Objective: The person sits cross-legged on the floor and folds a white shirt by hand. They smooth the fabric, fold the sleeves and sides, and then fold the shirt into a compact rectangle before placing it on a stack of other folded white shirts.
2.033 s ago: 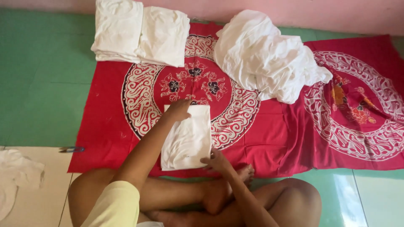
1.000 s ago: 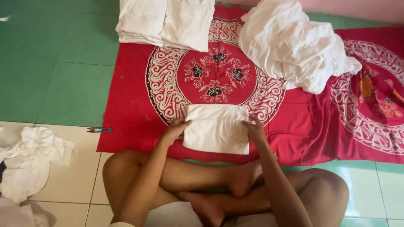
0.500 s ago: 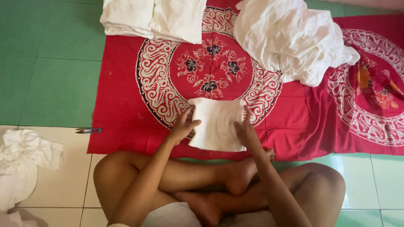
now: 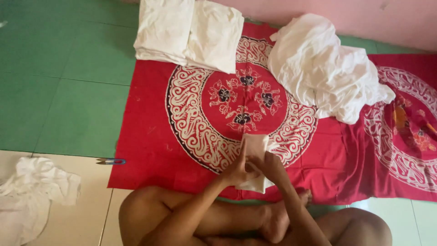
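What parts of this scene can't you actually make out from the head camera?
- Folded white cloth: its lower half is covered by the left hand and right hand.
- Small tool on the floor: too small to identify.
- Stacked white cloths: top cut off by the frame edge.

the folded white cloth (image 4: 256,157) pressed between the left hand (image 4: 236,172) and right hand (image 4: 268,166) looks like thin matt cotton, soft and faintly creased. the red batik sheet (image 4: 150,136) under it is woven cloth too, flat, matt, printed with cream swirls. at its far edge the stack of folded white cloths (image 4: 189,34) lies smooth, while the white heap (image 4: 325,68) is rumpled. the green floor tiles (image 4: 68,91) look smooth with a dull sheen; the cream tiles (image 4: 86,214) shine a little more. the small snips (image 4: 110,161) look like metal with a blue plastic grip.
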